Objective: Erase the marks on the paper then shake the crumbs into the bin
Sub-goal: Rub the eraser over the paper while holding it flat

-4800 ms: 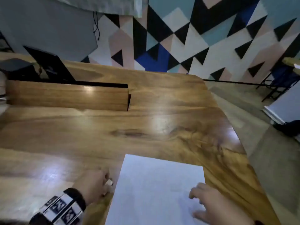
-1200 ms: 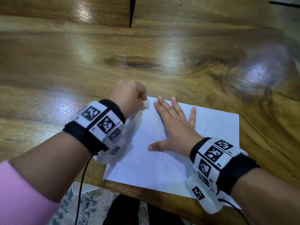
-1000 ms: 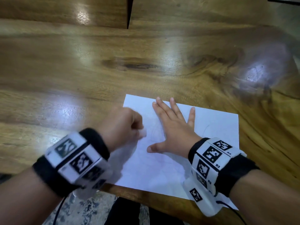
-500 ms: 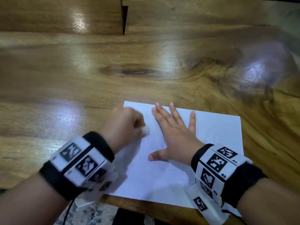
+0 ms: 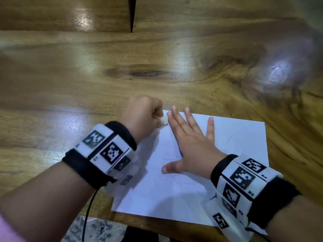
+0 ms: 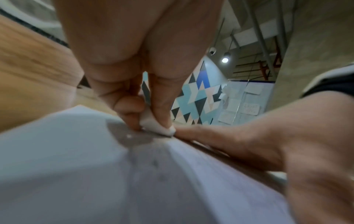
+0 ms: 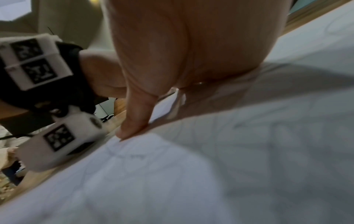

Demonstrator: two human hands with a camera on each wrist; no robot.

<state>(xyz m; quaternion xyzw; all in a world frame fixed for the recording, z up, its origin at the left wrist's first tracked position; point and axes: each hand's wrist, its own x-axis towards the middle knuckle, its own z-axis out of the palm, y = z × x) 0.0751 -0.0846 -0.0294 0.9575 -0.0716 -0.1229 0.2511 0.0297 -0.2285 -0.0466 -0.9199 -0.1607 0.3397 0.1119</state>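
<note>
Pinching a white eraser [image 5: 164, 119] in the left hand [image 5: 143, 116] at the paper's [image 5: 241, 133] far-left corner, right hand [image 5: 190, 145] spread flat on the sheet, near the table's [image 5: 87, 84] front edge.

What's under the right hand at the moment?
The right hand lies flat, fingers spread, on the white paper, which rests on the wooden table. Faint pencil lines show around it; any marks beneath the palm are covered.
</note>
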